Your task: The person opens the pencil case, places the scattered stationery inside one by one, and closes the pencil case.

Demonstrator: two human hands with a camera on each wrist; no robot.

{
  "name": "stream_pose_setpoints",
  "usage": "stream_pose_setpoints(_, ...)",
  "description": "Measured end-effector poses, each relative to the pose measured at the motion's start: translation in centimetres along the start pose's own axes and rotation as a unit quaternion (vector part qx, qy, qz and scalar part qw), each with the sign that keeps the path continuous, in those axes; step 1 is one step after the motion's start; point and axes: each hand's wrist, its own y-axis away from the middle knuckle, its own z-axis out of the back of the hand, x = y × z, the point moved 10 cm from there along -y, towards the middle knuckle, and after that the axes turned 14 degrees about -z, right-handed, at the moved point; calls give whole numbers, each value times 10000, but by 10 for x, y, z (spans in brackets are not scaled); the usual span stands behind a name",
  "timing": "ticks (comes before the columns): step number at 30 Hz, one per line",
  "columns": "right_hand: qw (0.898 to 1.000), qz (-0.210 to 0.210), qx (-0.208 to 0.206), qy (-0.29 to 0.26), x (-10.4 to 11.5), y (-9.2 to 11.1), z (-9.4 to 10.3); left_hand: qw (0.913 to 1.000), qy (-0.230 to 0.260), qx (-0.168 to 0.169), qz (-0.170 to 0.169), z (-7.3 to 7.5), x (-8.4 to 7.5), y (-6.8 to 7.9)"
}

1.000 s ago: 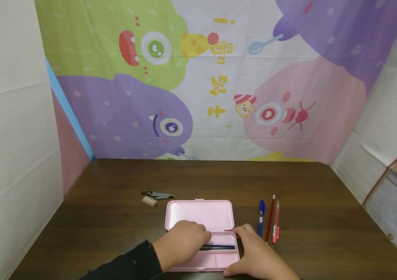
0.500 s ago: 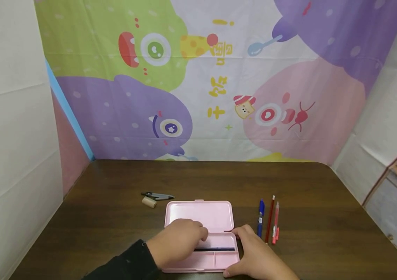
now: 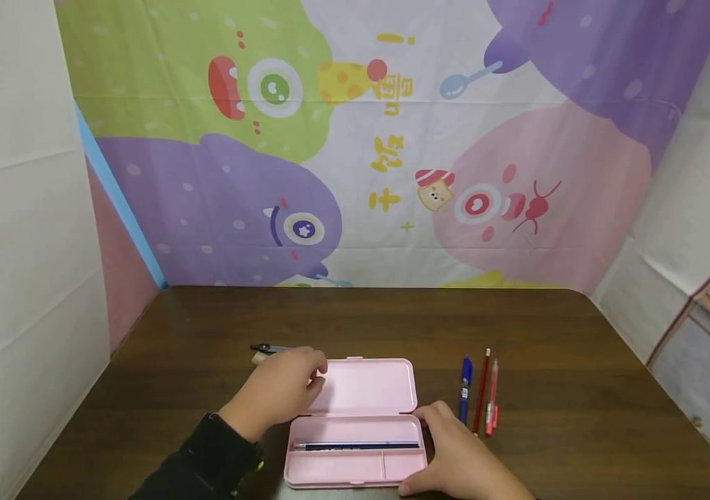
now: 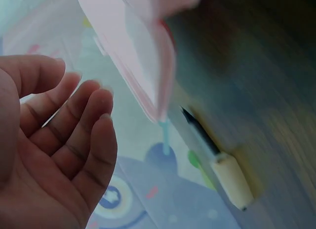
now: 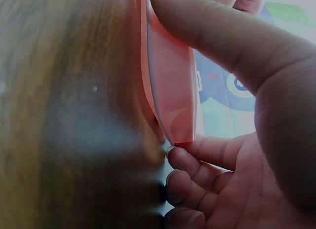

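Note:
A pink pencil case (image 3: 337, 468) lies open on the table, its lid tipped back. In its long upper compartment rests a dark blue pencil (image 3: 361, 446). My right hand (image 3: 458, 451) grips the case's right end, thumb at the near corner and fingers at the far one. Over the lid's left edge hovers my left hand (image 3: 280, 385), fingers loosely bent and nothing in them, as the left wrist view confirms. Just beyond that hand lie a grey drawing compass (image 3: 269, 347) and a small beige cylinder (image 4: 232, 182), both partly hidden by it in the head view.
Right of the case lie a blue pen (image 3: 465, 390), a dark red pencil (image 3: 483, 392) and a pink-red pen (image 3: 492, 399), side by side on the brown table (image 3: 555, 361). A cartoon-printed cloth (image 3: 380, 257) hangs behind the table's far edge.
My left hand has left the pencil compartment and moved up and left toward the compass, uncovering the whole blue pencil. My right hand has stayed on the case.

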Motion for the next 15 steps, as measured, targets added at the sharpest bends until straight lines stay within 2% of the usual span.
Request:
stream_pose_setpoints(7, 10000, -13, 44, -16, -1, -2, -2, 9983, -226, -228, 490, 1, 37, 8)
stream_pose_setpoints(15, 10000, 2, 7, -5, 0, 0, -1, 9950, -584, -140, 799, -6, 72, 24)
